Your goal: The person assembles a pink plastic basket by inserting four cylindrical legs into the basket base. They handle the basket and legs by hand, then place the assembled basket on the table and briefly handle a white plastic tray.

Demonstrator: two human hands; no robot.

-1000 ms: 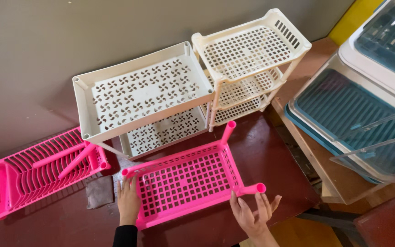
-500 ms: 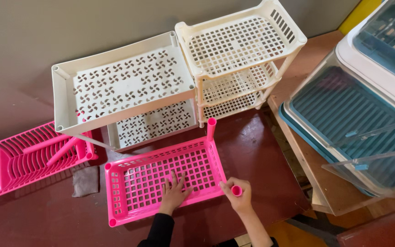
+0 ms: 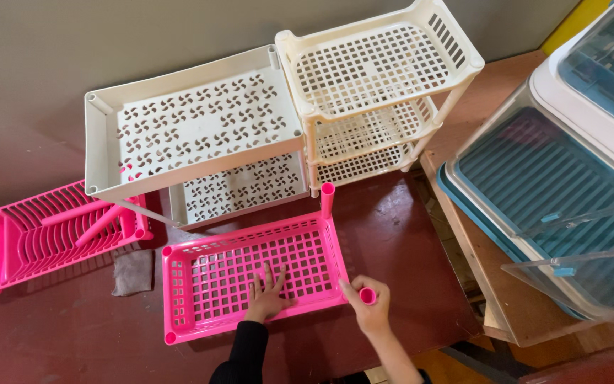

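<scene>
A pink perforated plastic tray (image 3: pixel 207 284) lies flat on the dark red table (image 3: pixel 406 242). My left hand (image 3: pixel 266 295) presses flat on the tray's grid near its front right, fingers spread. My right hand (image 3: pixel 369 304) grips a pink tube leg (image 3: pixel 368 296) at the tray's near right corner. Another pink tube leg (image 3: pixel 327 199) stands upright at the tray's far right corner.
A white two-tier rack (image 3: pixel 190 131) and a cream three-tier rack (image 3: pixel 378 67) stand against the wall behind the tray. A pink dish rack (image 3: pixel 8 242) with loose pink tubes lies at left, beside a grey cloth (image 3: pixel 133 272). Blue dish drainers with clear lids (image 3: pixel 556 185) sit at right.
A second ago my left hand was at the tray's left edge and my right hand open by the leg. Now the left presses on the grid and the right grips the leg.
</scene>
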